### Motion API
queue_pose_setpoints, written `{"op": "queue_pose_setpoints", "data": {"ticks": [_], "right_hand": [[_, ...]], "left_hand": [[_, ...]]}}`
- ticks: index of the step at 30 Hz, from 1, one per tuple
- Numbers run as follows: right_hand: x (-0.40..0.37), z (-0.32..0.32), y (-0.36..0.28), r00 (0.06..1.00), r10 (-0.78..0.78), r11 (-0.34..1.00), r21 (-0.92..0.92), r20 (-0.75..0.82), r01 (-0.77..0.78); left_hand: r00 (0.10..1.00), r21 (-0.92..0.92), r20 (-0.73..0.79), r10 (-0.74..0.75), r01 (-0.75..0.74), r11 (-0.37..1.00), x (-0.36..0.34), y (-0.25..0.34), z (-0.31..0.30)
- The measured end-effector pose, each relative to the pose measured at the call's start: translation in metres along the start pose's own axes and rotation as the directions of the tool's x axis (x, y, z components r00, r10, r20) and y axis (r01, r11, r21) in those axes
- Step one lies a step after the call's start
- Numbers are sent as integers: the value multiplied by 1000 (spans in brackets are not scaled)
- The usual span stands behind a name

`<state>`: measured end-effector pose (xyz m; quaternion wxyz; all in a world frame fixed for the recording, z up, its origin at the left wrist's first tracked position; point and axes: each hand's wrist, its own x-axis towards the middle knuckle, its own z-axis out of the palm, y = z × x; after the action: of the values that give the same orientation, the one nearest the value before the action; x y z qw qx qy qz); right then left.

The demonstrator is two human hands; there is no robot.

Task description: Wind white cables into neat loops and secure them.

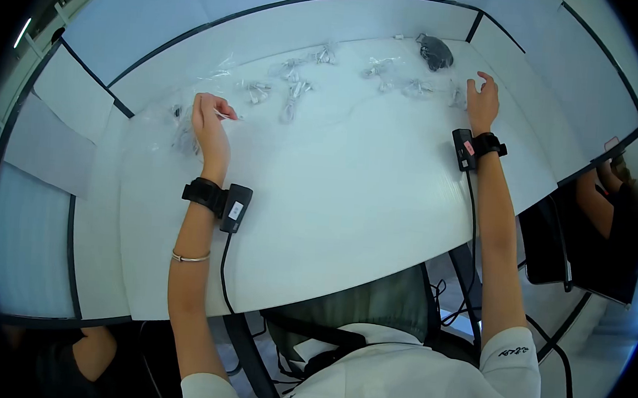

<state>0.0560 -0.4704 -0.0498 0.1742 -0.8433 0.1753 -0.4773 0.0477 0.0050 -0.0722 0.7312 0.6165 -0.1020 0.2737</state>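
Observation:
My left hand (210,121) is at the left of the white table, fingers pinched together around a thin white piece that is too small to name. Beside it, on its left, lies clear plastic (183,134) with something whitish inside. My right hand (482,105) is raised at the far right with fingers curved and apart, and nothing shows in it. Close to its left is a small clear bag (457,95). Between the hands, toward the back, lie several white cables, among them one coiled cable (292,101) and a bagged bundle (256,91).
A dark pouch (436,53) lies at the back right of the table (333,207). More bagged cables (417,87) lie near it. Low partition panels (302,20) surround the table. Black wired boxes (236,208) are strapped to both wrists. Other people sit at both sides.

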Motion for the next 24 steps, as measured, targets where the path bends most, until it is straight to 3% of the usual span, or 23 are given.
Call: {"op": "queue_pose_setpoints", "data": {"ticks": [4, 7, 9, 11, 13, 15, 18, 21, 24], "right_hand": [[2, -14, -20, 994, -61, 982, 174, -92, 76], [-4, -19, -60, 964, -265, 886, 386, -38, 258], [-24, -10, -96, 878, -478, 702, 601, 1, 382], [-58, -20, -137, 697, -655, 632, 717, 291, 295], [-94, -30, -173, 548, -814, 491, 733, 194, 471], [-114, -45, -187, 433, -859, 473, 749, 275, 463], [-131, -46, -183, 349, -870, 475, 784, 350, 400], [-136, -39, -179, 441, -756, 603, 776, 483, 184], [-135, -38, -181, 501, -667, 630, 776, 552, -18]], "left_hand": [[997, -46, 62, -56, 59, 997, -20, 19, 12], [987, -150, 101, -125, 140, 979, -37, 32, 15], [978, -194, 120, -169, 190, 963, -45, 42, 15], [963, -237, 178, -205, 244, 940, -52, 47, 20], [942, -272, 245, -227, 292, 917, -57, 50, 27], [920, -299, 314, -235, 331, 895, -61, 52, 33], [885, -339, 389, -255, 395, 854, -67, 50, 35], [882, -327, 365, -298, 421, 846, -73, 48, 34], [861, -238, 374, -345, 449, 861, -70, 42, 28]]}}
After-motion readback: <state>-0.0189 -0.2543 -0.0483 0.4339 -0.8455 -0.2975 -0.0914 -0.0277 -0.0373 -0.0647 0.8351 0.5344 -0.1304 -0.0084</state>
